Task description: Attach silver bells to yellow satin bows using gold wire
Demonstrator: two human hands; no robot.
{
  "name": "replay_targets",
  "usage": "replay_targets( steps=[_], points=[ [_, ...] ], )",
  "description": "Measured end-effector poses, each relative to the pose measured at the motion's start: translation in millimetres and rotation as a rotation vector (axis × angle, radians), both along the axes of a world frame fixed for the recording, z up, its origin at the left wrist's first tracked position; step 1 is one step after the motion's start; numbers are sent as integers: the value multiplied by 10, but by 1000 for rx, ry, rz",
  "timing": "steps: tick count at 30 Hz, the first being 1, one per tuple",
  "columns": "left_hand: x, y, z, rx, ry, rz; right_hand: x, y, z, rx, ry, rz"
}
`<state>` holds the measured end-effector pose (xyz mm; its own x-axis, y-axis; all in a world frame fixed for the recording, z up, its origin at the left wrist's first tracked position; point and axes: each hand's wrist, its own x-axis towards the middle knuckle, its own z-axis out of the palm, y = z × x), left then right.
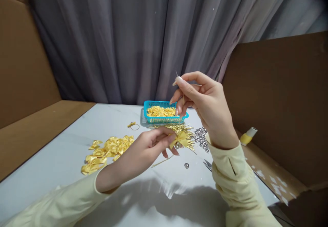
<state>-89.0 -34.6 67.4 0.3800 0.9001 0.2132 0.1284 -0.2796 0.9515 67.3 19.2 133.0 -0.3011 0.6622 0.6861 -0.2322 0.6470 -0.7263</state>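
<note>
So we're pinching a small yellow satin ribbon bow [180, 138] between the thumb and fingertips of our left hand [143, 148], fingers closed snug on it, just above the white tabletop [64, 158] near the middle, and our right hand [207, 107] is hovering higher up, thumb and forefinger nipped together on a thin pale needle [176, 73] with the other fingers curled loosely; we're guessing the bow is feather-light, soft and a bit slippery, so we're thinking the knot in the middle is the place to grip, since the loops are probably going to squash or slide, and the needle is looking stiff but tiny and easy to drop, so a hold close to the tip seems safest; right behind the bow a heap of thin gold metal pins [188, 131] is fanning out, touching a cluster of small silver round beads [201, 136], and those are crowding the spot under our hands; one loose silver bead [186, 166] and the steel scissor tips [208, 165] are lying close to our right sleeve; further back a turquoise plastic mesh basket [153, 119] is sitting full of yellow pieces, a loose pile of yellow satin bows [107, 150] is spreading out to the left, and a yellow spool [247, 136] is leaning by the brown cardboard wall [282, 100]
</note>
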Motion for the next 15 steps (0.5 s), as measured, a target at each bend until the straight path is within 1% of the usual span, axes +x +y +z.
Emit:
replay_targets(
  steps=[5, 10, 15],
  points=[
    [18, 10, 17, -113, -67, -4, 19, 39, -14, -24, 18, -7],
    [31, 9, 0, -121, -78, -46, 3, 70, -13, -39, 19, -26],
    [49, -17, -26, -161, -63, -6, 8, 105, -45, -72, 4, -20]
  ],
)
